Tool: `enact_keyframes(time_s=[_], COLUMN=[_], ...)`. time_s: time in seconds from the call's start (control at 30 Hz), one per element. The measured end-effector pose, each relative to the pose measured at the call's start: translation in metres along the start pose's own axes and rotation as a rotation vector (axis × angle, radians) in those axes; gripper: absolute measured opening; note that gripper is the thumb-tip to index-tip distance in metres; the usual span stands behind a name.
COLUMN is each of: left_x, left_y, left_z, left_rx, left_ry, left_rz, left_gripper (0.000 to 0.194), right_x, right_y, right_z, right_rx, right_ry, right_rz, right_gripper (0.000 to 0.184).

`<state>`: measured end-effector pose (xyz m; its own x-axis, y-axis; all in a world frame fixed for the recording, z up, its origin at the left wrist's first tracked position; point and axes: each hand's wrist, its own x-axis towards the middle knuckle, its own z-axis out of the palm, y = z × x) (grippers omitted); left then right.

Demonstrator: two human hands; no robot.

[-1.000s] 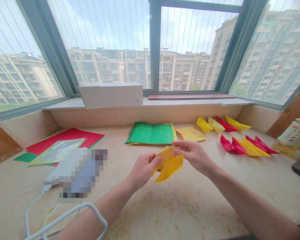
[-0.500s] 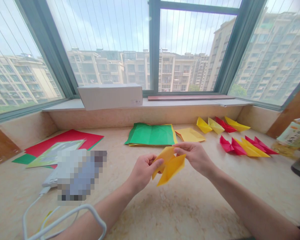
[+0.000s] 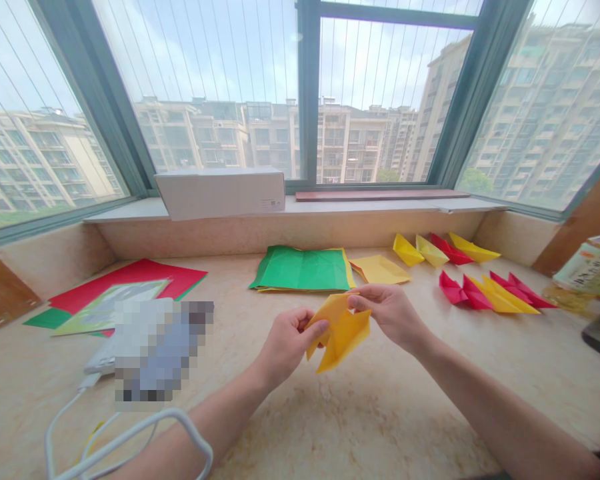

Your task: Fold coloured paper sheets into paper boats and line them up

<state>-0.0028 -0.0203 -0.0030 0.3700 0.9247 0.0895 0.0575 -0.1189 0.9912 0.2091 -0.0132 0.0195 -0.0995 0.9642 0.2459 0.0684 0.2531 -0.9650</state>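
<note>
Between my hands is a partly folded piece of yellow origami paper (image 3: 344, 339), held up over the stone counter. My left hand (image 3: 297, 337) pinches its left side, thumb on top and fingers underneath. Thumb and fingertips of my right hand (image 3: 383, 310) grip its upper right edge. Two yellow flaps stand apart with a gap between them, the nearer one angled toward me. Just beyond lie a stack of green and yellow paper (image 3: 303, 270) and a flat yellow folded sheet (image 3: 381, 270).
Folded paper boats (image 3: 450, 250) in yellow and red stand at the back right, with more red and yellow folded pieces (image 3: 497, 293) before them. A bottle (image 3: 587, 267) is far right. Red sheets (image 3: 130, 283), a blurred-out object (image 3: 163, 353) and a white cable (image 3: 185, 417) lie left. A white box (image 3: 223, 193) sits on the sill.
The yellow paper has shifted very slightly to the right in my hands. Both hands keep their grip, and nothing else has visibly moved.
</note>
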Motion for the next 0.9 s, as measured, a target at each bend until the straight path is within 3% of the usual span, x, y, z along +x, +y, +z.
enact_keyframes(time_s=[0.6,0.9], left_x=[-0.0009,-0.0011], left_y=[-0.0002,0.0006], left_z=[0.0011,0.0015], left_rx=[0.136,0.128], left_ry=[-0.018,-0.023], left_rz=[0.045,0.043], left_gripper=[0.035,0.033], right_x=[-0.0027,-0.0012], right_y=[0.0061,0.0064], right_z=[0.0021,0.0025], right_rx=[-0.105,-0.079], right_ry=[0.006,0.02], right_rz=[-0.065,-0.027], right_gripper=[0.035,0.036])
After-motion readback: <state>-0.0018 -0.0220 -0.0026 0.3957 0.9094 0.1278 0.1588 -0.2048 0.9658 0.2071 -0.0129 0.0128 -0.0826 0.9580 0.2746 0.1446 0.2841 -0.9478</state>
